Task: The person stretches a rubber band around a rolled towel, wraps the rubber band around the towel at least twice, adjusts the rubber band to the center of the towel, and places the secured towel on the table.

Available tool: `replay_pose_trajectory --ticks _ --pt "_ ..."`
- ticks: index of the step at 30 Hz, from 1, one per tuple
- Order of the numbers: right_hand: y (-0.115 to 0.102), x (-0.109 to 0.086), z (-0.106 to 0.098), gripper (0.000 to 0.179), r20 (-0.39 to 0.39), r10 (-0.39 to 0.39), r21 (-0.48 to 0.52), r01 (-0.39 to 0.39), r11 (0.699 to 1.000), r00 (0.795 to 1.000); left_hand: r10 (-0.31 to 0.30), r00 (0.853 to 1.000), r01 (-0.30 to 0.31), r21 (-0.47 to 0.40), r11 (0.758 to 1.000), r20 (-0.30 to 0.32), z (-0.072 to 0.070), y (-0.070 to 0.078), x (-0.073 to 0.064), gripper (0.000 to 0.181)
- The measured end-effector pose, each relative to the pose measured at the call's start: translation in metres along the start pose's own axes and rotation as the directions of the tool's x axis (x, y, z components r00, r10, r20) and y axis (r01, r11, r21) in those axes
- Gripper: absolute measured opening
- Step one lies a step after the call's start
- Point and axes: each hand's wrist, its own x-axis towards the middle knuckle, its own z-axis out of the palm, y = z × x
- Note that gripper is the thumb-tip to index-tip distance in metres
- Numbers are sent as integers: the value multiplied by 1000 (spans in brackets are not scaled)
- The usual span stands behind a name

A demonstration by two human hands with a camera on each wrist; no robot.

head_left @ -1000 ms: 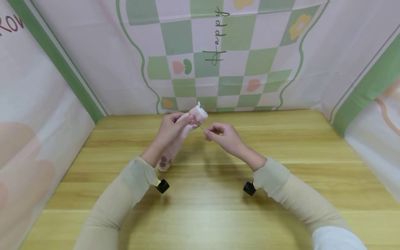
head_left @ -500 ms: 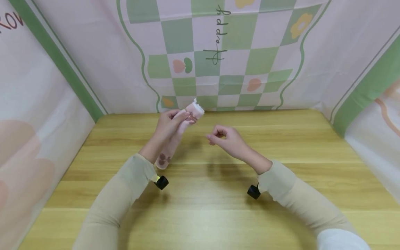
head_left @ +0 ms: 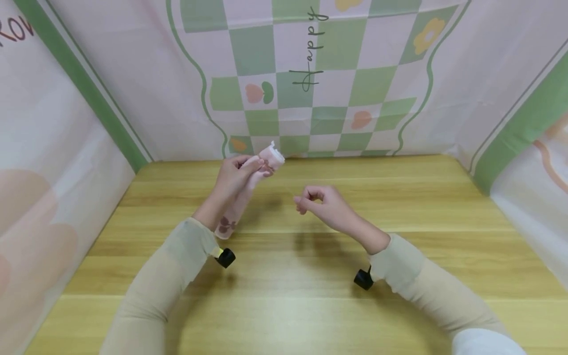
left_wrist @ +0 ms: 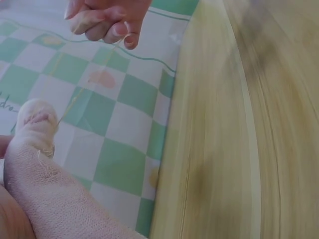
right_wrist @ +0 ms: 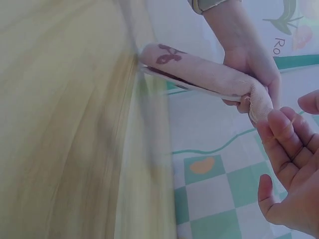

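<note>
A pink rolled towel (head_left: pixel 239 207) with dark cherry prints slants above the table, gripped near its upper end by my left hand (head_left: pixel 230 178). The towel (right_wrist: pixel 209 74) bends over at that end in the right wrist view, where loose threads show. A thin yellowish string (left_wrist: pixel 75 99) stretches from the towel's end to my right hand (left_wrist: pixel 109 20) in the left wrist view. My right hand (head_left: pixel 326 204) stays apart from the towel, fingers curled and fingertips pinching the string. In the head view the string is barely visible.
The wooden table (head_left: pixel 284 286) lies under both hands. Behind it hangs a cloth (head_left: pixel 337 49) with green and white checks. More patterned cloth (head_left: pixel 66 148) borders the left and right sides. A small black camera (head_left: pixel 225 257) sits at each wrist.
My right hand has moved down and slightly right, away from the towel, drawing the string longer. My left hand has shifted a little left with the towel.
</note>
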Motion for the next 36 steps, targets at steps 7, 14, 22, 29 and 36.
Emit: replay_pose_trajectory --ticks 7,14,22,29,36 --pt "-1 -6 2 31 17 -29 11 29 1000 999 -5 1000 5 3 1000 -13 -3 -1 0 34" --pt "-2 -11 3 31 6 -23 21 23 1000 1000 -7 1000 7 14 1000 -19 -4 -2 1 35" --pt "-6 -13 5 19 -16 31 50 -30 998 999 -8 1000 8 17 1000 -26 -5 -1 1 35" --pt "-7 -14 4 13 -12 68 80 -67 995 998 23 999 -23 -1 1000 -32 -3 3 1 34" --pt "-4 -16 -2 14 0 73 62 -72 995 997 35 999 -35 1 999 -32 -5 2 -1 32"
